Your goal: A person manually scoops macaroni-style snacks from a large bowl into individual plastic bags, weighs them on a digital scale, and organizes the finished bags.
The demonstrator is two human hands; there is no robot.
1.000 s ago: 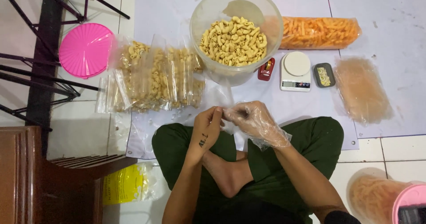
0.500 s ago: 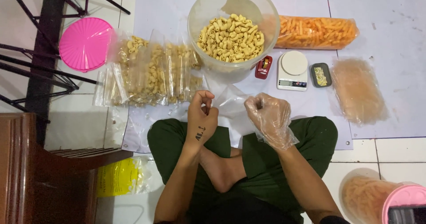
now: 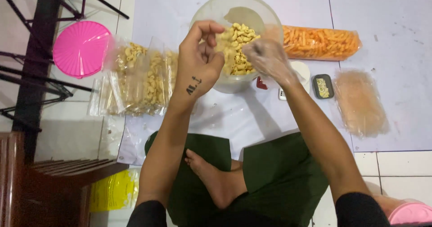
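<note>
A clear tub [image 3: 270, 18] of pale macaroni-shaped snacks [image 3: 238, 47] stands on the white sheet [image 3: 297, 2] on the floor, straight ahead of the crossed legs. Both hands are raised over it. The right hand [image 3: 265, 58], in a thin clear glove, is bunched into a loose fist above the snacks; whether it grips anything I cannot tell. The bare left hand [image 3: 198, 58] is half curled, fingers bent, holding nothing visible. Left of the tub lie filled clear bags [image 3: 139, 81] and a pink lid [image 3: 81, 49]. Right of it lie a long orange snack bag [image 3: 321, 42], a paler flat bag [image 3: 360, 103] and a small black tray [image 3: 322, 86].
</note>
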